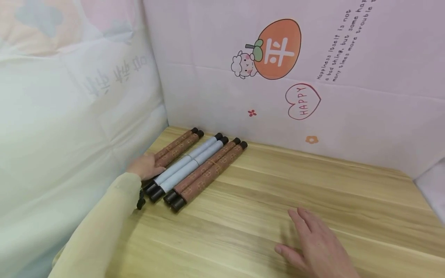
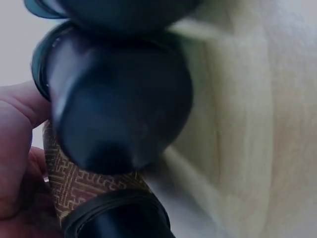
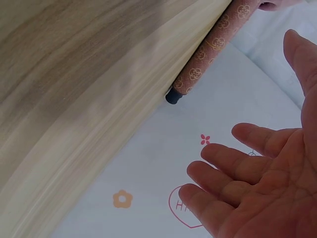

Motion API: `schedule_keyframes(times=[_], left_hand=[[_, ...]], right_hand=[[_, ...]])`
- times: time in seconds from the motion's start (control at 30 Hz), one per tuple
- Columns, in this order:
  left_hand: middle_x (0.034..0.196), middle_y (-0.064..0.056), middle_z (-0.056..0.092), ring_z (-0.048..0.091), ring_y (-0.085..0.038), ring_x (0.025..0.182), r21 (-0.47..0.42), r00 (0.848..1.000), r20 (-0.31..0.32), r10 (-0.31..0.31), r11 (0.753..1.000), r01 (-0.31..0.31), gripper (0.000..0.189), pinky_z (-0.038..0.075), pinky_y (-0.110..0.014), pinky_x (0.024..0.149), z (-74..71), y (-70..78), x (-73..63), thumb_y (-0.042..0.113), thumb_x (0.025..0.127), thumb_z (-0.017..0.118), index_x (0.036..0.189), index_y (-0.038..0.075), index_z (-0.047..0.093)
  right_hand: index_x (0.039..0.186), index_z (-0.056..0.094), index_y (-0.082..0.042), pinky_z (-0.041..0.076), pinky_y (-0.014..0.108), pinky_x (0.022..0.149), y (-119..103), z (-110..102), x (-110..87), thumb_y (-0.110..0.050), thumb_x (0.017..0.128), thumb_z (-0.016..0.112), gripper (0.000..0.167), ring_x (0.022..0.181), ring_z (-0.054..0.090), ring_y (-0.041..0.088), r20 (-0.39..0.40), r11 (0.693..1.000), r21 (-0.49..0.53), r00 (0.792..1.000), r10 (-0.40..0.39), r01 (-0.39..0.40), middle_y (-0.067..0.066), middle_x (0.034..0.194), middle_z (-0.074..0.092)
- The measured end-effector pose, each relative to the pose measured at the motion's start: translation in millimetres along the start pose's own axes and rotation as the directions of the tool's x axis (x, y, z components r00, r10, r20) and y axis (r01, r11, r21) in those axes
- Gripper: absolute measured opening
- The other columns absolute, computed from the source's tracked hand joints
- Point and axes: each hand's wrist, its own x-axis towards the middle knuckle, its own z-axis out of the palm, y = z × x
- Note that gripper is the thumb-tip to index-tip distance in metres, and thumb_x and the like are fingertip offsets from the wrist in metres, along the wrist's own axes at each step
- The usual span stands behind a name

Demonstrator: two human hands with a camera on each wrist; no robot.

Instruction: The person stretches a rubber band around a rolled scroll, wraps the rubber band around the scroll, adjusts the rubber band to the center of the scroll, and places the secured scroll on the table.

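Observation:
Three pairs of scrolls with black end knobs lie side by side on the table. My left hand (image 1: 144, 166) grips the near end of the leftmost brown scrolls (image 1: 175, 150), whose near knobs are hidden in the head view. Directly right of it is the pale blue pair (image 1: 191, 160), tied with a thin cord. Another brown pair (image 1: 212, 170) with gold flower patterns lies on the right. Up close in the left wrist view, black knobs (image 2: 119, 104) hide part of the patterned brown roll (image 2: 74, 183). My right hand (image 1: 318, 245) hovers with fingers extended, holding nothing.
The wood-grain table (image 1: 278, 185) meets a printed white cloth backdrop (image 1: 208, 92) at its back edge. Another white cloth (image 1: 87, 116) rises along the left side, close to my left arm.

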Motion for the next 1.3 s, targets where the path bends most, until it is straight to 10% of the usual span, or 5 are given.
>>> schedule_keyframes(times=[0.6, 1.07, 1.2, 1.3], left_hand=[[0.140, -0.048, 0.046, 0.051, -0.061, 0.128, -0.014, 0.984, -0.087, 0.154, 0.988, -0.155, 0.078, 0.043, -0.066, 0.109, 8.0, 8.2, -1.1, 0.033, 0.106, 0.056, 0.150, -0.024, 0.027], [0.150, -0.044, 0.039, 0.044, -0.062, 0.133, 0.058, 0.983, -0.127, 0.132, 0.990, -0.125, 0.077, 0.039, -0.070, 0.109, -3.6, 16.9, -13.7, 0.043, 0.108, 0.048, 0.155, -0.015, 0.029], [0.150, -0.042, 0.042, 0.048, -0.062, 0.130, 0.116, 0.954, -0.239, 0.181, 0.981, -0.157, 0.077, 0.043, -0.071, 0.104, -18.7, 36.2, -32.7, 0.044, 0.107, 0.051, 0.155, -0.013, 0.032], [0.145, -0.040, 0.049, 0.056, -0.062, 0.120, 0.160, 0.893, -0.374, 0.251, 0.966, -0.205, 0.075, 0.048, -0.072, 0.095, -30.7, 56.2, -55.0, 0.041, 0.104, 0.060, 0.152, -0.012, 0.039]], right_hand=[[0.143, 0.055, 0.001, 0.051, 0.062, 0.098, -10, -5, -6.0, -0.061, 0.081, 0.081, 0.092, 0.125, 0.061, 0.048, 0.083, 0.996, -0.016, 0.992, 0.093, -0.092, 0.027, 0.140, 0.060], [0.144, 0.052, 0.003, 0.049, 0.065, 0.103, -9, -5, -0.1, -0.055, 0.092, 0.073, 0.081, 0.128, 0.058, 0.049, 0.159, 0.986, -0.062, 0.973, 0.165, -0.157, 0.032, 0.141, 0.057], [0.142, 0.053, 0.005, 0.050, 0.065, 0.101, -4, 0, 7.5, -0.050, 0.095, 0.072, 0.075, 0.127, 0.059, 0.051, 0.120, 0.992, -0.051, 0.985, 0.121, -0.116, 0.034, 0.139, 0.058], [0.142, 0.052, 0.006, 0.050, 0.064, 0.100, -1, 3, 18.2, -0.046, 0.097, 0.071, 0.072, 0.127, 0.059, 0.051, 0.093, 0.995, -0.036, 0.991, 0.096, -0.093, 0.035, 0.138, 0.058]])
